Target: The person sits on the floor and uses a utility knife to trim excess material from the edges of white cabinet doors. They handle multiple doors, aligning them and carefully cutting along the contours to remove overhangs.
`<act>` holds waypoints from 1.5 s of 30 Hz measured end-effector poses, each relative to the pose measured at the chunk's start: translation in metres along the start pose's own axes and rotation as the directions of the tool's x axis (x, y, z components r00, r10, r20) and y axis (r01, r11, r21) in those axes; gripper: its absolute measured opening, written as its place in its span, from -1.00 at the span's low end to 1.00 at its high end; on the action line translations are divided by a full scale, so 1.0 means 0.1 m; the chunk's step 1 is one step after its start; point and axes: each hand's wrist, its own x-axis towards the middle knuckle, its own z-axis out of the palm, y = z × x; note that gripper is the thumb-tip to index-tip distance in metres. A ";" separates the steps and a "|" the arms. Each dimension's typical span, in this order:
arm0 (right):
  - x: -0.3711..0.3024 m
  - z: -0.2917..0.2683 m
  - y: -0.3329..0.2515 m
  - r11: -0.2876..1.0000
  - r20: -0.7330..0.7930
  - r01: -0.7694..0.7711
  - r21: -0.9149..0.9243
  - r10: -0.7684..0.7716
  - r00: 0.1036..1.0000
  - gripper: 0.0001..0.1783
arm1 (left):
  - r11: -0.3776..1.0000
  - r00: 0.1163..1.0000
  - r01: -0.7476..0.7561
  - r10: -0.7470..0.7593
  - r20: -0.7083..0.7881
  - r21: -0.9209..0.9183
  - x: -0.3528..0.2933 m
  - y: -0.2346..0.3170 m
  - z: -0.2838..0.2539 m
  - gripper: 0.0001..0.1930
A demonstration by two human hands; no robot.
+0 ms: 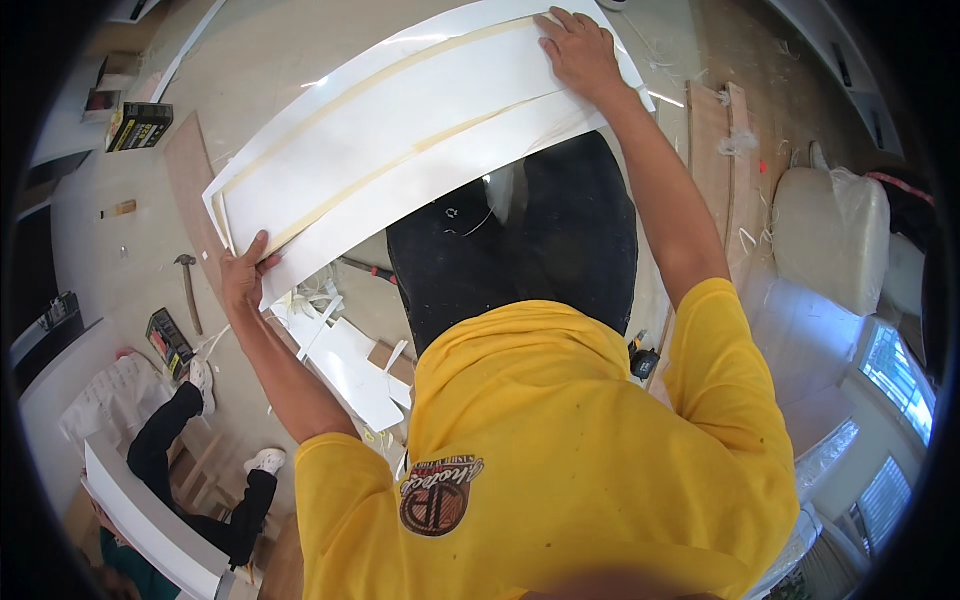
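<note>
A long white panel [400, 140] stretches across in front of me, slanting up to the right. Thin beige strips [430, 143] run along its length and around its left end. My left hand [246, 272] grips the panel's left end, thumb on top and the other fingers partly hidden at the edge. At the far right end my right hand [582, 58] lies on the panel's surface with its fingers spread. Between the panel and my yellow shirt is a smooth black surface [520, 240]; I cannot make out what it belongs to.
White offcuts [350, 375] and scraps lie on the floor. A hammer [190, 290] and boxes [140, 127] are at the left. Wooden boards [708, 150] and a plastic-wrapped cushioned seat [830, 238] stand right. Lower left, another person [165, 435] sits with a white panel [150, 520].
</note>
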 end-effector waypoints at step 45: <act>-0.26 0.04 -0.03 0.712 0.027 -0.694 0.103 0.696 0.718 -0.52 | 0.972 0.958 -0.177 0.206 -0.199 0.156 0.13 -0.18 0.20 -0.64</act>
